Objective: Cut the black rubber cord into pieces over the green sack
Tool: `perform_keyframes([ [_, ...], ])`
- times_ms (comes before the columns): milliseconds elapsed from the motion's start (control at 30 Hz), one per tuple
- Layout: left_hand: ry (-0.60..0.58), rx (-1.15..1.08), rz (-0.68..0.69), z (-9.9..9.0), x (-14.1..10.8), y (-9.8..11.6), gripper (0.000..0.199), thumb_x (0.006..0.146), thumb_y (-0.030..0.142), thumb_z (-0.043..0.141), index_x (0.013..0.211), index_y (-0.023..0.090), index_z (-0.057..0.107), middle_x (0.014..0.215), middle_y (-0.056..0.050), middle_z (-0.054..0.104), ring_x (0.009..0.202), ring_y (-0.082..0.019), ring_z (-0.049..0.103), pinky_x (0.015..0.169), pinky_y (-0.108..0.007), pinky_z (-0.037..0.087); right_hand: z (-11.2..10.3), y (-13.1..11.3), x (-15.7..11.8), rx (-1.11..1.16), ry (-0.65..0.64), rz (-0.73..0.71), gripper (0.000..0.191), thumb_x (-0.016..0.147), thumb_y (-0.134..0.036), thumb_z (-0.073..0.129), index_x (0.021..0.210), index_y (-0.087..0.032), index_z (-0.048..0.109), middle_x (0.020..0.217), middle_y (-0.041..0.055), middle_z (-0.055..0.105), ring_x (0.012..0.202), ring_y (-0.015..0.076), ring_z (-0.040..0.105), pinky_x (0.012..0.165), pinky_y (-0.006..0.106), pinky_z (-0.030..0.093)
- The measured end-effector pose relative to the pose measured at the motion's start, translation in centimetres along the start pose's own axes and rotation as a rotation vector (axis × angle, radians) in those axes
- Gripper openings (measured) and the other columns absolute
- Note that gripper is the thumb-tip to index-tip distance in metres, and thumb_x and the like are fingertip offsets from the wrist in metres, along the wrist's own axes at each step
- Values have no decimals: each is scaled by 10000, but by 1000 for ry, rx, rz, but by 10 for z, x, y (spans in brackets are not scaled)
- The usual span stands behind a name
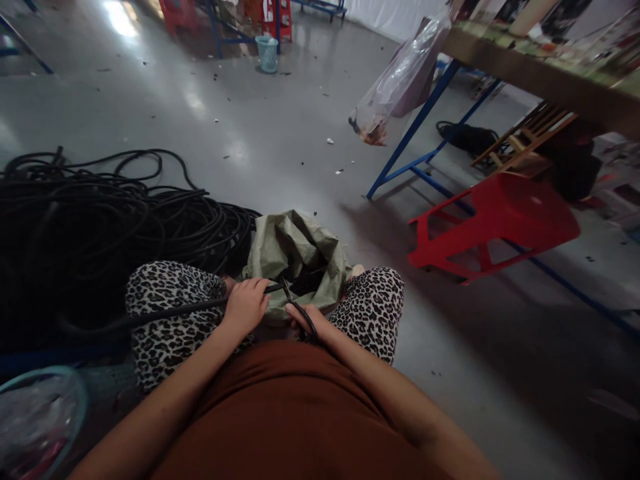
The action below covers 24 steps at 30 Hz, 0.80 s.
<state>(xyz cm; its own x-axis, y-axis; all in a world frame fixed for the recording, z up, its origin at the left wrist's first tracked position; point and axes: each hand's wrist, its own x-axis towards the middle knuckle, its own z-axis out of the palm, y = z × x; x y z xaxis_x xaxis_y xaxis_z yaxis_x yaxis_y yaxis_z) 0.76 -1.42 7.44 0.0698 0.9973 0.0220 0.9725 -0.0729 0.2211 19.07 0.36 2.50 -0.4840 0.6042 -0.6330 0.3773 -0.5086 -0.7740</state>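
My left hand is closed around a black rubber cord, which runs in from the left across my knee. The cord's end pokes out past my fingers, above an open woven sack between my knees. In my right hand is a pair of scissors with black handles. Their blades meet the cord near its end; whether they are fully closed I cannot tell. Dark pieces lie inside the sack, too shadowed to make out singly.
A big heap of black cord spreads on the floor at left. Below it stands a light-blue basket with plastic bags inside. To the right are a red stool and a blue-legged table with a clear bag hanging from it.
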Motion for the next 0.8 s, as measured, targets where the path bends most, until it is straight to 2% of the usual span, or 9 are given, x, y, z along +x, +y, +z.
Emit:
perform_keyframes([
  [133, -68, 16, -39, -1, -2, -1, 327, 858, 281, 367, 1148, 221, 503, 989, -52, 615, 888, -181, 572, 735, -274, 419, 0, 5, 4, 59, -17, -36, 505, 744, -613, 488, 710, -112, 546, 538, -5, 519, 382, 75, 484, 401, 190, 387],
  [233, -58, 25, -67, -1, -2, 1, 335, 867, 292, 352, 1155, 231, 510, 1002, -49, 609, 898, -174, 573, 709, -256, 420, 1, 10, 8, 88, -25, -54, 532, 732, -646, 466, 731, -118, 537, 578, 3, 537, 418, 79, 507, 421, 188, 392],
  [600, -43, -83, -66, 9, -4, 4, 319, 835, 253, 410, 1123, 249, 546, 994, -53, 604, 907, -176, 563, 735, -256, 430, 0, 18, 14, 21, -67, -60, 564, 730, -663, 452, 760, -107, 543, 632, 35, 560, 492, 99, 522, 468, 204, 399],
  [800, -76, -46, -18, 12, -5, 6, 319, 827, 234, 416, 1121, 250, 541, 991, -50, 597, 902, -181, 559, 723, -260, 429, -1, 18, 16, -37, -28, 21, 501, 767, -592, 478, 740, -98, 559, 624, 45, 566, 499, 100, 524, 452, 188, 392],
])
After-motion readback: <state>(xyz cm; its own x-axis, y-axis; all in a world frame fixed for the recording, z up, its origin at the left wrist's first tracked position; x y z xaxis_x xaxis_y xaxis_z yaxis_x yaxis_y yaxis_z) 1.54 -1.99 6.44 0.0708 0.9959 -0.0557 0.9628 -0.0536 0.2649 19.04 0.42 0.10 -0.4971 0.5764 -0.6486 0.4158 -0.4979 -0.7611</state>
